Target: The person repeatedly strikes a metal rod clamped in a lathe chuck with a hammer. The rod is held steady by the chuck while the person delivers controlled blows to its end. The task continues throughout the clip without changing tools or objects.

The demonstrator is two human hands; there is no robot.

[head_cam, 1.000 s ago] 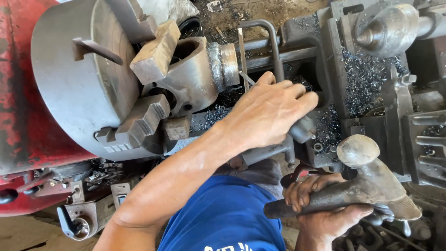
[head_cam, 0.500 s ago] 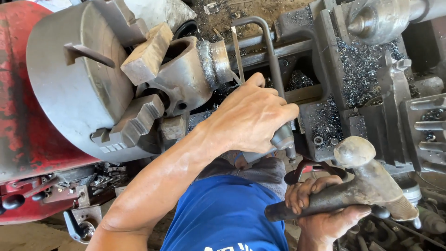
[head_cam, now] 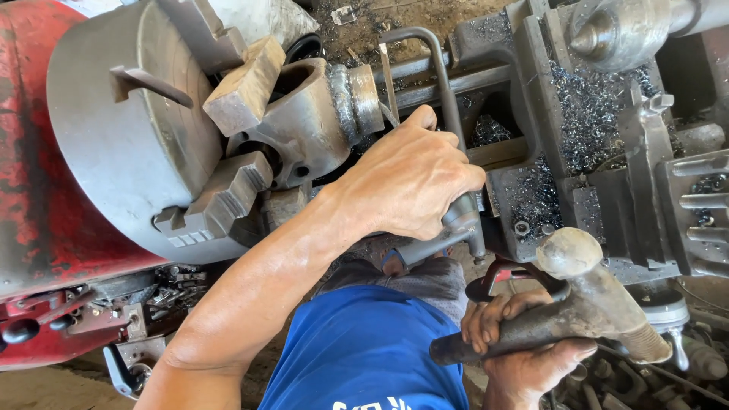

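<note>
- Grey steel everywhere: a lathe seen from above, with a large round chuck (head_cam: 129, 144) at left on a worn red headstock (head_cam: 30, 152).
- Clamped in the stepped chuck jaws, a rough cast metal workpiece (head_cam: 304, 125) with a hollow opening and a welded ring at its outer end, pointing right.
- Left hand (head_cam: 414, 182) closed in a full fist around a dark metal handle (head_cam: 459, 212), just beside the welded end of the workpiece; thumb up near a bent steel bar (head_cam: 437, 68) rising behind.
- Right hand (head_cam: 524, 342) wrapped tight around a heavy steel hammer (head_cam: 585, 296) with a ball-shaped end up, low at right near the blue shirt (head_cam: 364, 349), well apart from the workpiece.
- Carriage and slide (head_cam: 592, 129) at right, heaped with curled metal shavings; pointed tailstock centre (head_cam: 607, 34) at top right, well clear of the part.
- Judged progress: workpiece already mounted in the chuck, and shavings suggest cutting on this machine at some time; setting or truing apparently in hand, with the hammer ready but not at the part.
- No cutting tool seen touching the workpiece; impossible to tell whether the chuck is turning.
</note>
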